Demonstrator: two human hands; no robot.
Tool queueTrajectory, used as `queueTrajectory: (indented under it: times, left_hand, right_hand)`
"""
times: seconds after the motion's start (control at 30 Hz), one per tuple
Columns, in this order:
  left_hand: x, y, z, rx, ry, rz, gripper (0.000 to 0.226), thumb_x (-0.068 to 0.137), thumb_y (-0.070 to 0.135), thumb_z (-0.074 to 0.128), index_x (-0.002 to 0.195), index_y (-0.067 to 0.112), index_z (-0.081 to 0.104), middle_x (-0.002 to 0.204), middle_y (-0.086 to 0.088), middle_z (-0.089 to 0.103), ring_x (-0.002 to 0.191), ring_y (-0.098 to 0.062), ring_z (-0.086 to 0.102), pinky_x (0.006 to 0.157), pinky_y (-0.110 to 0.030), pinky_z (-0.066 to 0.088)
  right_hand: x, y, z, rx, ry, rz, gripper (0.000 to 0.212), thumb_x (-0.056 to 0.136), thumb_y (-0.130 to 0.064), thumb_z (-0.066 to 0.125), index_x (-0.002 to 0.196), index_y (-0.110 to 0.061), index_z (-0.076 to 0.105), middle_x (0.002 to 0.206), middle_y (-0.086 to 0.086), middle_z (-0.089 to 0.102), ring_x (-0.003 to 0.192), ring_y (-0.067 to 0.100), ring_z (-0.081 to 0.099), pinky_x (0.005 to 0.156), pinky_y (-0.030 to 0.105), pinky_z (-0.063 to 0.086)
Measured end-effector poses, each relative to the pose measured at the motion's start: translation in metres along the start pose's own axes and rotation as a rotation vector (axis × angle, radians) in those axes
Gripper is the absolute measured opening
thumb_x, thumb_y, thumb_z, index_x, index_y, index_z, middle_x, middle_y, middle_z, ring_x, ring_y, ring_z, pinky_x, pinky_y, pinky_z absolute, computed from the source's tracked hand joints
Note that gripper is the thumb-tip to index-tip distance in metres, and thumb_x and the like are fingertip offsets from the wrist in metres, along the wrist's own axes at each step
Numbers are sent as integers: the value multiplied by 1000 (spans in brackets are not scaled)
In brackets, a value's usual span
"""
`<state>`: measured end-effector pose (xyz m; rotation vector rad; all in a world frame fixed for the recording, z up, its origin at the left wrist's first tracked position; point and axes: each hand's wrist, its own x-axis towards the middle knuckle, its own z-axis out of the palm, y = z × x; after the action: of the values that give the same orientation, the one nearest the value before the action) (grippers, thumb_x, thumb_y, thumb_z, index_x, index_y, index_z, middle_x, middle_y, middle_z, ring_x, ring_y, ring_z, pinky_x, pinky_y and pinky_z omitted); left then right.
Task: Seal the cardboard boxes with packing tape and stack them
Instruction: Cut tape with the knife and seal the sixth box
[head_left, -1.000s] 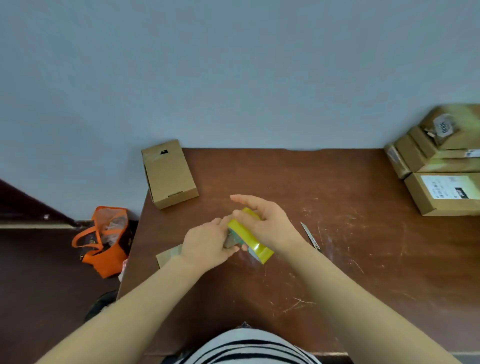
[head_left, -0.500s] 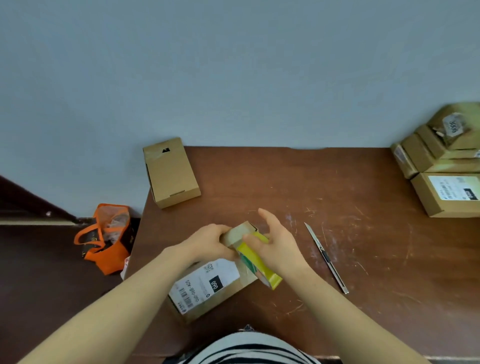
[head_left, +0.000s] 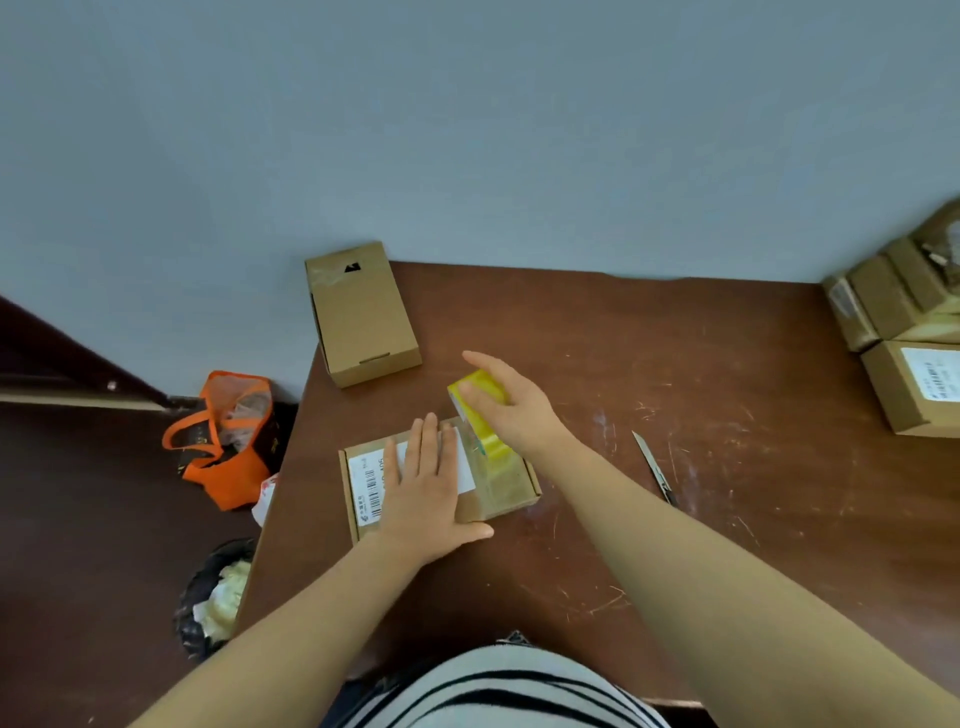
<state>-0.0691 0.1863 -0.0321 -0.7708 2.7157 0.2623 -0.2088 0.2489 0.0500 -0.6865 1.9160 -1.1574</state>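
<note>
A flat cardboard box (head_left: 506, 480) with a white barcode label lies on the brown table (head_left: 649, 509) in front of me. My left hand (head_left: 423, 491) presses flat on its top, fingers straight. My right hand (head_left: 511, 408) grips a yellow tape roll (head_left: 475, 410) above the box's far right edge. A strip of clear tape runs from the roll down across the right part of the lid.
A second cardboard box (head_left: 361, 312) sits at the table's far left corner. Several stacked boxes (head_left: 906, 322) stand at the far right. A utility knife (head_left: 654, 467) lies right of my right arm. An orange bag (head_left: 223, 436) and a bin (head_left: 210, 597) are on the floor at left.
The labelled box now lies flat, with my left hand spread flat on it. My right hand has drawn the roll away over the box, pulling out tape. The camera has tilted down.
</note>
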Motion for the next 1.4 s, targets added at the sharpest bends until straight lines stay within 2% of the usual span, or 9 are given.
queueTrajectory:
  times: [0.07, 0.13, 0.3, 0.47, 0.7, 0.8, 1.0, 1.2, 1.4]
  left_hand:
    - [0, 3, 5, -7, 59, -15, 123, 58, 87, 36, 144, 0, 22, 151, -24, 30, 142, -35, 17, 107, -63, 21]
    - [1, 4, 8, 5, 25, -11, 122, 55, 86, 43, 140, 0, 28, 145, -25, 39, 137, -37, 26, 105, -61, 21]
    - [6, 3, 14, 17, 60, -24, 120, 57, 84, 37, 140, -2, 27, 145, -25, 38, 136, -38, 25, 108, -61, 20]
    - [3, 9, 6, 74, 40, -60, 128, 64, 84, 53, 150, 0, 8, 157, -21, 7, 145, -37, 3, 113, -60, 6]
    - [3, 7, -8, -5, -95, -50, 124, 75, 65, 61, 147, 4, -19, 154, -17, -25, 142, -34, -25, 112, -55, -13]
    - [5, 5, -28, -151, -244, -46, 111, 82, 57, 53, 148, 7, -20, 153, -14, -32, 140, -28, -31, 113, -52, -18]
    - [35, 59, -32, -229, 184, -83, 78, 96, 59, 5, 150, 6, -12, 158, -12, -18, 146, -22, -18, 116, -37, -15]
    - [55, 59, -3, -113, 136, -9, 94, 82, 69, -13, 148, 3, -15, 156, -15, -22, 145, -25, -19, 116, -37, -16]
    - [55, 60, -3, -28, 106, 121, 96, 81, 68, -8, 150, 2, -6, 158, -16, -13, 147, -26, -13, 117, -36, -12]
  right_hand:
    - [-12, 6, -2, 107, 7, 1, 42, 94, -17, 55, 132, -34, 53, 134, -15, 51, 125, 2, 46, 101, 16, 35]
    - [-26, 8, -3, 129, -13, 0, 49, 90, -3, 49, 126, -36, 58, 121, -22, 56, 110, -3, 56, 90, 9, 40]
    - [-82, 22, 1, -1, 42, 104, 22, 94, -20, 57, 103, -37, 68, 77, -15, 67, 68, 18, 69, 74, 35, 58]
    - [-125, 50, 5, 42, 34, 341, 24, 96, -23, 55, 116, -28, 67, 57, -2, 68, 47, 22, 65, 53, 29, 55]
    - [-100, 67, 11, -92, -52, 436, 29, 98, -24, 50, 122, -17, 65, 76, 4, 74, 55, 28, 69, 63, 30, 59]
    - [-90, 62, 9, -95, -103, 459, 30, 98, -22, 50, 124, -14, 63, 60, 4, 68, 47, 20, 64, 69, 30, 59]
    - [-81, 52, 9, 5, -102, 543, 25, 84, -10, 48, 100, -2, 67, 57, 6, 61, 52, 29, 61, 72, 45, 59]
    - [-77, 65, 7, -87, -106, 460, 37, 83, -6, 50, 116, -10, 66, 113, 10, 66, 107, 27, 59, 96, 40, 48]
    - [-83, 74, 5, -19, -28, 401, 34, 92, -17, 57, 125, -15, 62, 125, -1, 62, 117, 13, 53, 99, 26, 40]
